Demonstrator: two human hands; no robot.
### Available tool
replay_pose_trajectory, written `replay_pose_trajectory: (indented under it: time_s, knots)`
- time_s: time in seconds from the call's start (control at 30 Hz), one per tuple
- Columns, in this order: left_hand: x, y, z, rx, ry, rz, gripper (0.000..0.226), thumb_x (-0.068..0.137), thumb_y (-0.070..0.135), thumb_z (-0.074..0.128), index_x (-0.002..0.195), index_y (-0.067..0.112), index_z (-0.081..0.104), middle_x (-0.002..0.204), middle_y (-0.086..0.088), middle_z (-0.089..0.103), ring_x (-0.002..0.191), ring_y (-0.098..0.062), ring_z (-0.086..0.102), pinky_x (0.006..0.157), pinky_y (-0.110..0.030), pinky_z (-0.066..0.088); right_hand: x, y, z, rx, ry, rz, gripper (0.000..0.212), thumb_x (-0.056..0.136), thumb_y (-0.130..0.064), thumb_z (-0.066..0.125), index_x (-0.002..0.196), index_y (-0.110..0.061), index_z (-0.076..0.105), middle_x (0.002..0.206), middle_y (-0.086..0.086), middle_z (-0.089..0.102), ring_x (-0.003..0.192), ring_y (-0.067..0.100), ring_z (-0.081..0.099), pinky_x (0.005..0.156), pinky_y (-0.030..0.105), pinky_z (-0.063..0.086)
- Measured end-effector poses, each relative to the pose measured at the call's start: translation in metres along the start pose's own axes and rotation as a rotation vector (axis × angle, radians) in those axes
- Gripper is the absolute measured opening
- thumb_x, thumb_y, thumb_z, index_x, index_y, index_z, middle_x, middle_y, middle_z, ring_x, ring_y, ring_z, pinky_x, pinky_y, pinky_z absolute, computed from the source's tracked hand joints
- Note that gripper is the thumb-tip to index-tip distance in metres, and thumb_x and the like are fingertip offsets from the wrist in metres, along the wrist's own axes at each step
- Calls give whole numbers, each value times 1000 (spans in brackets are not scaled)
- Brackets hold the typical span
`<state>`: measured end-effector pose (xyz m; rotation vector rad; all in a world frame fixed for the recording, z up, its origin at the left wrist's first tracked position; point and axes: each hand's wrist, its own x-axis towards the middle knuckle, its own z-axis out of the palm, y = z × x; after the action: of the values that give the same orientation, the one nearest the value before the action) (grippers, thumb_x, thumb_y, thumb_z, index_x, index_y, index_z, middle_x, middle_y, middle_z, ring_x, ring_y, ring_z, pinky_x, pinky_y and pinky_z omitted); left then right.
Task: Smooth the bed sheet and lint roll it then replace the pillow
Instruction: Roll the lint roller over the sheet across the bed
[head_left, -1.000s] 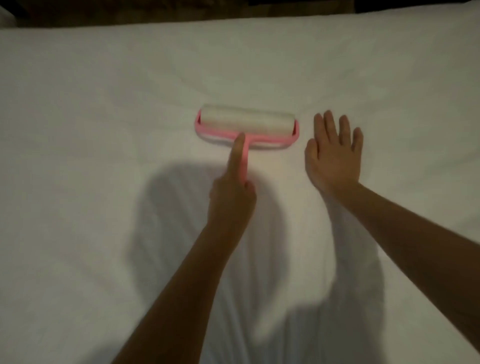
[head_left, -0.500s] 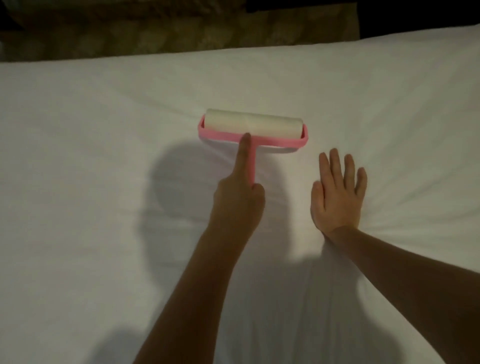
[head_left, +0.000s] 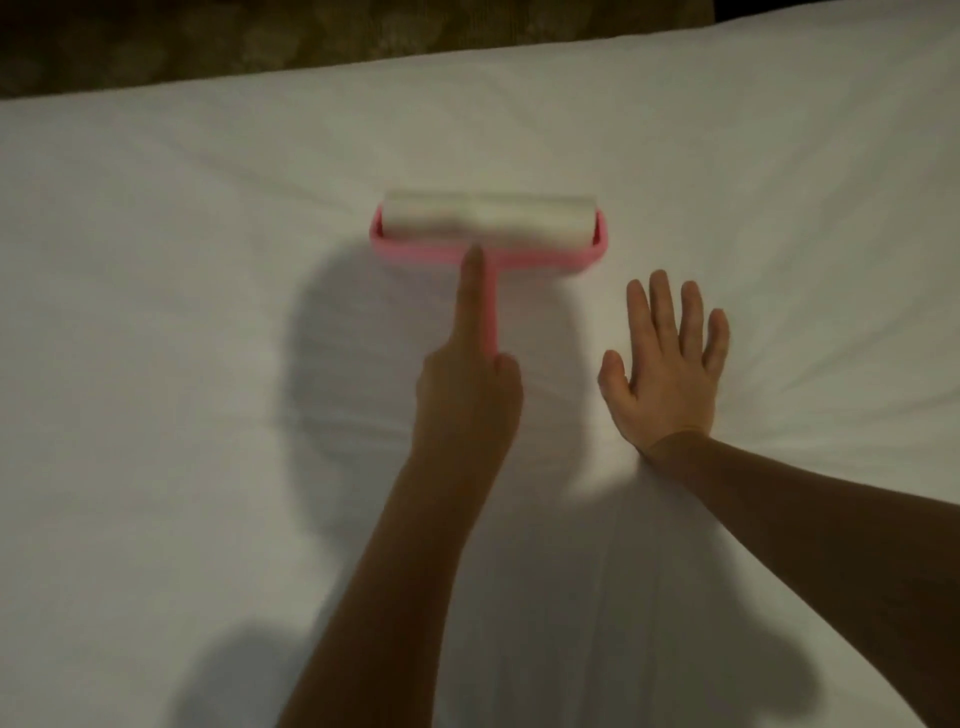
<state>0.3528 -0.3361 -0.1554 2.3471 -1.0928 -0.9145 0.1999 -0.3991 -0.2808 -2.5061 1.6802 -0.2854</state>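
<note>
A person's left hand (head_left: 467, 400) is gripping the thin handle (head_left: 491, 317) of a pink plastic lint roller (head_left: 519, 255), forefinger lying straight along it. The roller's white papery drum (head_left: 540, 221) is lying crosswise on the soft white bed sheet (head_left: 182, 322), ahead of both hands. The right hand (head_left: 670, 374) is pressing flat, fingers spread, just beside the handle, with creases fanning outward.

Left hand (head_left: 467, 395) curled, right hand (head_left: 670, 374) flat

The white bed sheet (head_left: 182, 364) fills most of the frame, creased toward the right, with a pink lint roller (head_left: 488, 226) on it at upper centre and the right hand (head_left: 667, 374) flat just lower right.
</note>
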Motion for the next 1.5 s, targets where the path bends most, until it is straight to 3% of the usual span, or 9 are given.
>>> replay_pose_trajectory:
  time_s: [0.13, 0.37, 0.5, 0.63, 0.77, 0.97, 1.3, 1.4, 1.5]
  knots:
    - [9, 8, 0, -57, -3, 9, 80, 91, 4, 38, 147, 42, -6, 70, -6, 53, 61, -23, 58, 66, -41, 56, 0, 0, 1, 5, 18, -5, 67, 86, -39, 32, 147, -12, 31, 154, 13, 28, 140, 34, 18, 113, 34, -10]
    - [-103, -33, 12, 160, -167, -198, 106, 87, 12, 46, 108, 72, -38, 53, 4, 40, 44, -7, 37, 53, -23, 34, -1, 2, 5, -8, 40, -24, 67, 86, -39, 34, 147, -14, 27, 153, 13, 30, 139, 31, 14, 113, 35, -8]
    - [-44, -18, 8, 106, -50, -16, 90, 91, 10, 42, 129, 58, -24, 58, 4, 40, 56, -19, 52, 61, -28, 40, -1, 2, 6, 1, 48, -29, 66, 86, -39, 34, 147, -13, 29, 153, 13, 30, 139, 31, 14, 113, 35, -9]
    - [40, 19, -3, 37, 13, 105, 74, 93, 3, 36, 149, 34, -2, 67, 5, 44, 56, -7, 49, 50, -17, 43, -1, 2, 6, 6, 44, -21, 66, 85, -37, 33, 146, -13, 28, 152, 15, 30, 139, 31, 14, 113, 35, -8]
    - [13, 10, -6, 29, -43, 64, 82, 91, 4, 39, 145, 43, -9, 65, 4, 45, 52, -10, 48, 56, -29, 47, 0, 1, 5, 11, 39, -19, 66, 84, -37, 33, 145, -14, 25, 151, 16, 32, 138, 32, 15, 113, 35, -6]
    - [-61, -17, -22, 182, -231, -135, 97, 87, 12, 43, 116, 70, -29, 60, 3, 46, 50, -10, 41, 58, -22, 34, -1, 3, 9, -1, 11, -21, 65, 87, -40, 31, 147, -14, 24, 152, 15, 29, 139, 33, 13, 114, 35, -9]
    - [78, 35, -21, 45, -77, 178, 72, 96, 4, 37, 149, 34, 0, 73, 5, 48, 59, -8, 57, 53, -18, 52, -2, 3, 10, 5, 24, -18, 66, 84, -37, 32, 145, -12, 25, 150, 14, 31, 138, 34, 16, 114, 35, -9]
    - [42, 15, -18, 105, -84, 151, 82, 91, 5, 40, 146, 42, -8, 61, 4, 45, 48, -6, 45, 47, -20, 41, -2, 2, 10, 11, 34, -26, 66, 84, -36, 32, 145, -12, 26, 151, 11, 27, 138, 34, 17, 115, 36, -8]
    - [-21, -15, -17, 187, -191, 2, 99, 88, 10, 44, 123, 69, -28, 55, 5, 42, 45, -6, 37, 58, -25, 40, 0, 3, 10, 1, 51, -24, 65, 83, -37, 32, 143, -11, 29, 149, 9, 23, 136, 34, 19, 114, 37, -6]
